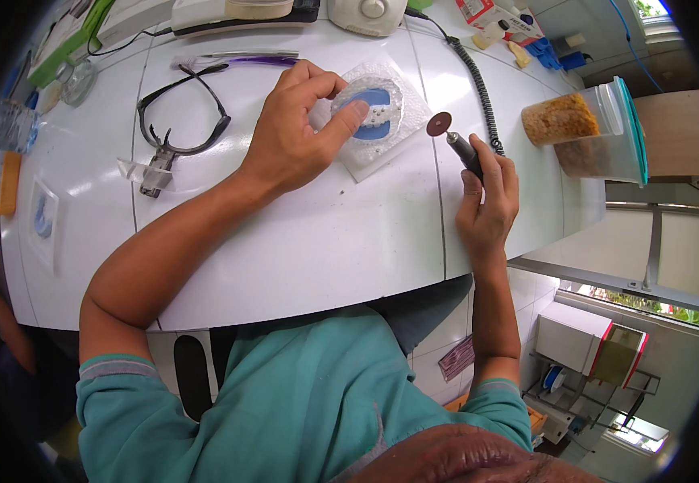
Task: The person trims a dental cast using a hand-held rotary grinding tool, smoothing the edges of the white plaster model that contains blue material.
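Note:
My left hand [297, 133] holds a round dental model [378, 112] at its left side, with the thumb lying across its top. Blue material and a white, tooth-like middle part show inside a clear, bumpy round rim. Beneath it lies a white textured tissue [368, 166]. My right hand [488, 197] grips a dark rotary handpiece [466, 153] like a pen. A thin brown cutting disc [439, 124] sits on the tool's tip, to the right of the model and apart from it. Whether the disc is spinning, I cannot tell.
Magnifier glasses [222, 121] lie left of my left hand, below a purple-handled tool [261, 61]. A coiled cord [478, 76] runs from near a white knobbed unit [366, 16]. Tubs [560, 118] with orange-brown contents stand at right. A white square [42, 217] lies far left.

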`<state>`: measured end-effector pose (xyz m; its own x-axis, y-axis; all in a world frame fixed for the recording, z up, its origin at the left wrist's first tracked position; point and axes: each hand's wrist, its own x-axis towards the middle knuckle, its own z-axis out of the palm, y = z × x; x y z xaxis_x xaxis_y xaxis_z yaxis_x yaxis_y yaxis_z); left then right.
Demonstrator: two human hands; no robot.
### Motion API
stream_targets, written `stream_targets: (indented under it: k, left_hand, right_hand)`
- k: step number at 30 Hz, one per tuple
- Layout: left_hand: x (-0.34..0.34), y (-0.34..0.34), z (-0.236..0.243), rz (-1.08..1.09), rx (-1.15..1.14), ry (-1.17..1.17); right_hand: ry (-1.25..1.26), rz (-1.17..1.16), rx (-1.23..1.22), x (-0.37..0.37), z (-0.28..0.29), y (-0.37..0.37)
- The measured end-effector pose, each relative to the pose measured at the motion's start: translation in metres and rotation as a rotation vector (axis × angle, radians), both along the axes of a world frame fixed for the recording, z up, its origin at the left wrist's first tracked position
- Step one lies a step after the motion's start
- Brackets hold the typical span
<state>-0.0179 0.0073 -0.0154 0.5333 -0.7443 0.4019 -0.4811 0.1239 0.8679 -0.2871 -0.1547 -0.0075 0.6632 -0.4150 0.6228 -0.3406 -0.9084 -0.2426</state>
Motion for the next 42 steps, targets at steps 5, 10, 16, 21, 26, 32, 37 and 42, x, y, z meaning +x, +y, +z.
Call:
stream_targets:
  k: [5, 10, 16, 21, 26, 32, 37, 42]
  left_hand:
    - [0.0, 0.002, 0.002, -0.02, 0.076, -0.002]
    - [-0.002, 0.001, 0.002, -0.01, 0.088, -0.012]
    - [-0.002, 0.002, -0.001, -0.007, 0.08, -0.004]
    - [-0.002, 0.0, 0.0, -0.005, 0.066, 0.002]
    - [-0.001, 0.003, -0.005, 0.006, 0.07, -0.004]
    - [-0.004, 0.0, -0.002, 0.013, 0.06, 0.016]
    - [-0.002, 0.002, -0.003, 0.024, 0.089, 0.008]
    - [-0.002, 0.0, -0.002, 0.007, 0.092, 0.005]
  right_hand:
    - [0.06, -0.063, 0.101, -0.003, 0.002, 0.023]
    - [0.09, -0.079, 0.081, 0.001, 0.003, 0.035]
    - [0.159, -0.084, 0.036, 0.007, 0.002, 0.038]
    - [0.202, -0.114, 0.034, 0.007, 0.002, 0.039]
    - [0.214, -0.1, 0.026, 0.01, 0.001, 0.04]
    - [0.214, -0.118, 0.029, 0.01, -0.001, 0.04]
    - [0.212, -0.12, 0.047, 0.01, -0.002, 0.038]
    - [0.183, -0.121, 0.053, 0.009, -0.002, 0.037]
